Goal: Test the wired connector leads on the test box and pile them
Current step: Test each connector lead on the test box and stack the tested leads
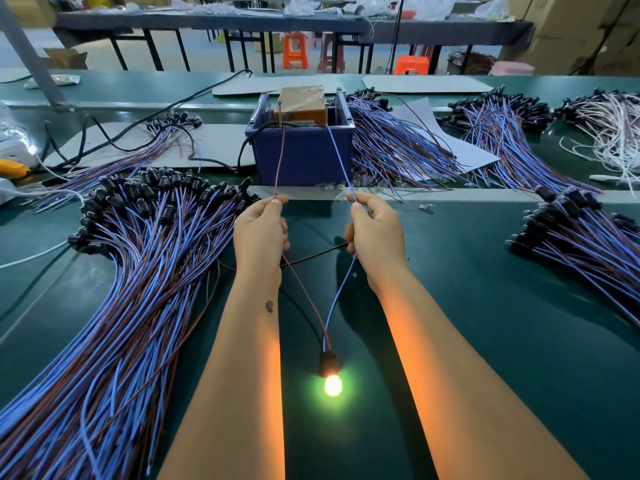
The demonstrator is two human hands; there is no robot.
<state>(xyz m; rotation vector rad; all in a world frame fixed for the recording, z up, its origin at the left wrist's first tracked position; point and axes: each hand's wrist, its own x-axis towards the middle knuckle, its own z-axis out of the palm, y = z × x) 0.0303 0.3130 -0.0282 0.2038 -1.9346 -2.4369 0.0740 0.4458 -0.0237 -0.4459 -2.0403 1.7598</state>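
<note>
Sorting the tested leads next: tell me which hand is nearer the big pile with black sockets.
Left. The left hand pinches the brown wire right beside the pile; the right hand, pinching the blue wire, sits farther off.

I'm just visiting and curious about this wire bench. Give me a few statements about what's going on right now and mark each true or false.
1. The little bulb near the person's forearms is lit. True.
2. The left hand pinches the blue wire. False: it pinches the brown wire; the right hand holds the blue wire.
3. Both wires run up to the blue box. True.
4. The big wire pile lies to the person's right. False: it lies to the left, though other bundles lie on the right.
5. The table is red. False: it is dark green.
</note>
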